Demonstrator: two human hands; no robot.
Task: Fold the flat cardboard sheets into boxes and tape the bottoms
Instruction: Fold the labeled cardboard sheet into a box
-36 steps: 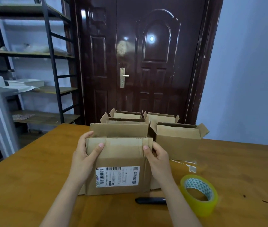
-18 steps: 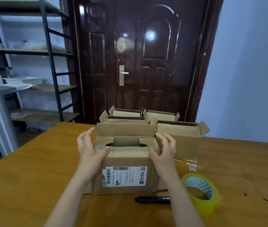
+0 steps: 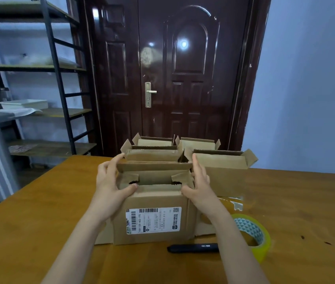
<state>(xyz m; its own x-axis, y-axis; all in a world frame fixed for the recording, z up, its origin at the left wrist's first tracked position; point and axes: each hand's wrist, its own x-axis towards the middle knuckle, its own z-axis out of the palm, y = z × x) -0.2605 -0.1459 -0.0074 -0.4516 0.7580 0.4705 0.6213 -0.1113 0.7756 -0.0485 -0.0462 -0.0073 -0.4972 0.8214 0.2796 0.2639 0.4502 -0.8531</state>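
A brown cardboard box (image 3: 154, 201) with a white shipping label stands on the wooden table (image 3: 29, 222) in front of me. Its two small end flaps are folded inward, and the near and far long flaps stand up. My left hand (image 3: 111, 181) grips the box's left top edge, thumb on the near flap and fingers on the far flap. My right hand (image 3: 200, 185) grips the right top edge the same way. A roll of yellow-green tape (image 3: 252, 236) lies to the right of my right forearm.
Three open-topped cardboard boxes (image 3: 222, 169) stand behind the one I hold, near the table's far edge. A black marker-like tool (image 3: 193, 248) lies in front of the box. A dark door and metal shelves are beyond the table.
The box went from a flattened shape to a squared-up one. Both small end flaps folded inward, and my fingers reached up to the far long flap.
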